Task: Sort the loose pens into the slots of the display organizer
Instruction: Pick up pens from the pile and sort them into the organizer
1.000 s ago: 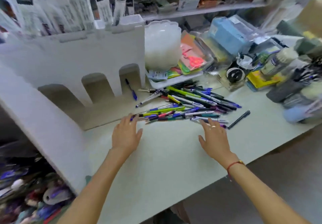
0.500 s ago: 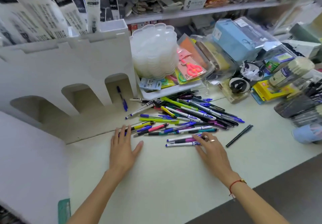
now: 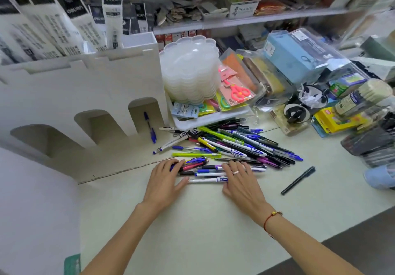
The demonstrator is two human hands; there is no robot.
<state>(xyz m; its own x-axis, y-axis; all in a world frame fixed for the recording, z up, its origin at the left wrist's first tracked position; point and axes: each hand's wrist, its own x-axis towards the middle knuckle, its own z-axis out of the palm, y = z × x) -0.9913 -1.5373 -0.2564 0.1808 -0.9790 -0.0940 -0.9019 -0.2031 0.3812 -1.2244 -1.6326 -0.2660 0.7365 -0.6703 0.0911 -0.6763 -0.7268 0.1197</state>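
Both hands have closed in on a small bunch of pens (image 3: 205,169) pulled toward the near edge of the pile (image 3: 235,144); 0.5 s ago they lay further apart. L hand (image 3: 164,180) flat, fingers straight, tips on the bunch's left ends. R hand (image 3: 241,180) flat too, fingers laid across the right ends, ring on one. Neither grips anything. Organizer (image 3: 85,95) stands left w/ three arched slots; one blue pen (image 3: 149,127) in the rightmost. Black pen (image 3: 298,180) lies apart on the counter (image 3: 192,232), right.
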